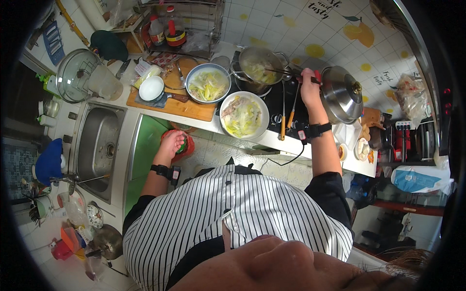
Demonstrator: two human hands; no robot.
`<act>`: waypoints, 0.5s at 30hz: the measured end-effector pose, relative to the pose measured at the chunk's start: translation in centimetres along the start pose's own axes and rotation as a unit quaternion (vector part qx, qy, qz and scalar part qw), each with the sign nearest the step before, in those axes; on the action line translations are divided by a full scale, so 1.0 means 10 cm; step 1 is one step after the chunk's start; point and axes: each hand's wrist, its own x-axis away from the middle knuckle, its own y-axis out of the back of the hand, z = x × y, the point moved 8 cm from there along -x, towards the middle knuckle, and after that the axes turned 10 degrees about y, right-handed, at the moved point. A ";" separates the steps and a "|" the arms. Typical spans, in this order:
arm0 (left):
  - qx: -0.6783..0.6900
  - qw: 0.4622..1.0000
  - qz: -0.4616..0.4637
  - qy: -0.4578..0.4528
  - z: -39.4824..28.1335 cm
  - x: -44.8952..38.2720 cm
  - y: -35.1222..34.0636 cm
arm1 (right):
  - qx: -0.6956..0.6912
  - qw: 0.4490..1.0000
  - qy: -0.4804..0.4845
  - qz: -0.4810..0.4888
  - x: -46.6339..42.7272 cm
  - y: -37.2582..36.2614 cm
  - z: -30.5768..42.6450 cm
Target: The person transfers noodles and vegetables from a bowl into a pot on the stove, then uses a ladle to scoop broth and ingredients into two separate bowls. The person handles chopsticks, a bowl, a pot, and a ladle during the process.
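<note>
My right hand (308,79) is shut on a pair of dark chopsticks (291,73), whose tips reach into a steel pot (278,60) on the stove. Pale yellow-green leafy vegetables (260,69) lie in that pot. My left hand (172,142) hangs below the counter edge over a red bin (189,147), its fingers loosely curled and nothing visible in them. In front of me a white bowl (267,122) holds cooked leaves and pieces of meat. A blue-rimmed bowl (226,91) to its left also holds leafy vegetables.
Left of the bowls lies a wooden cutting board (202,111) with a cleaver (178,96) and a small white bowl (151,88). Wood-handled utensils (283,127) rest on the black stove (276,105). A domed steel lid (340,96) stands right. A sink (98,138) is left.
</note>
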 end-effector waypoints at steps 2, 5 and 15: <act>-0.002 1.000 -0.017 0.003 0.03 0.01 -0.02 | 0.107 0.988 0.065 0.088 -0.05 -0.18 -0.19; 0.020 1.000 -0.024 0.006 0.10 0.04 -0.05 | 0.125 0.977 -0.083 0.155 -0.07 -0.43 -0.77; 0.046 0.998 -0.032 0.006 0.24 0.12 -0.33 | 0.080 0.992 -0.007 0.099 -0.17 -0.63 -1.24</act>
